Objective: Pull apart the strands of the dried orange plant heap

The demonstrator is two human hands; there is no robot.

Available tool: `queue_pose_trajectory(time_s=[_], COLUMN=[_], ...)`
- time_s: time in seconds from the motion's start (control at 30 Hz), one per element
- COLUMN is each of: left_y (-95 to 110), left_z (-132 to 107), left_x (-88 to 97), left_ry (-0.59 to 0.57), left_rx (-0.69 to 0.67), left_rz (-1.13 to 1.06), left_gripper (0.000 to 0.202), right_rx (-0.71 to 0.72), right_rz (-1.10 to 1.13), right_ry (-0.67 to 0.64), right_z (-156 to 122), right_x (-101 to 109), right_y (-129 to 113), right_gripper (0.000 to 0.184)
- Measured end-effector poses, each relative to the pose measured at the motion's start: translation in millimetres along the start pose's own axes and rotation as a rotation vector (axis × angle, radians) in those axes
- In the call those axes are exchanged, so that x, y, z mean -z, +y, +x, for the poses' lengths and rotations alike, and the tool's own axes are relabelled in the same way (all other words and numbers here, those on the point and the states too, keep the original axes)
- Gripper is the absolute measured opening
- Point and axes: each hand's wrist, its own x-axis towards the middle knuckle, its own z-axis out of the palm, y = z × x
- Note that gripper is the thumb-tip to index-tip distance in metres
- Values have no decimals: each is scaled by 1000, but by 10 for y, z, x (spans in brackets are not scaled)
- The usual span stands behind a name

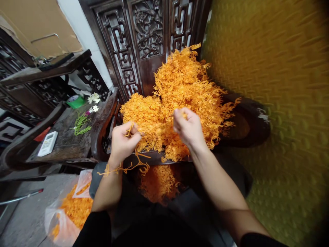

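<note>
A carved, glossy dark-wood backrest rises behind a springy heap of orange strands on the wooden seat. They're bright, thin, frizzy and tangled. The left hand pinches a wispy orange strand; the right hand curls before the heap, its grip impossible to tell.

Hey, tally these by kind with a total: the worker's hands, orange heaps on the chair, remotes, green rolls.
Hands (left hand, right hand): 2
Orange heap, two lobes touching: 1
Remote: 1
Green roll: 1
Total: 5
</note>
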Motion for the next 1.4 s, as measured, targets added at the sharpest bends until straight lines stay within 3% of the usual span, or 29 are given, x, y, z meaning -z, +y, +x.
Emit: queue_pose_trajectory(time_s=[0.07, 0.13, 0.33, 0.43, 0.53, 0.6, 0.7, 0.77, 0.97, 1.1, 1.17, 1.3, 1.33, 1.4], left_y=[57, 117, 172, 155, 137, 128, 128, 137, 153, 153, 160, 144, 125, 68], left_z=[-29, -50, -4, 31, 39, 34, 23, 21, 41, 39, 31, 25, 30, 50], left_x=[126, 222, 150, 81, 85, 125, 204, 239, 161, 98, 118, 215, 232, 249], left_ry=[-6, -106, -488, -589, -625, -661, -727, -744, -799, -830, -797, -752, -729, -629], left_rx=[0, -25, -218, -268, -289, -283, -273, -260, -213, -247, -266, -232, -207, -153], left_rz=[58, 110, 205, 214, 243, 260, 224, 187, 205, 201, 222, 245, 272, 354], left_gripper=[26, 26, 29, 26, 22, 22, 20, 19, 19, 17, 17, 15, 16, 20], right_rx=[67, 33, -219, -273, -207, -96, 3, -15, 36, -32, -10, 133, 147, 123], right_rz=[64, 77, 70, -85, -354, -421, -322, -273, -453, -543, -510, -266, -209, -161], right_ry=[136, 96, -346, -575, -799, -654, -192, -123, -556, -830, -740, -46, 47, 37], right_z=[112, 154, -79, -156, -146, -103, -47, -56, -243, -278, -240, -116, -98, -101], right_x=[126, 206, 23, -60, -67, -48, -16, -13, -138, -210, -198, -73, -41, -4], right_y=[-14, -36, -27, -56, -79, -63, -38, -62, -235, -194, -142, -127, -144, -184], right_gripper=[53, 51, 48, 43, 34, 38, 42, 39, 23, 22, 27, 41, 42, 42])
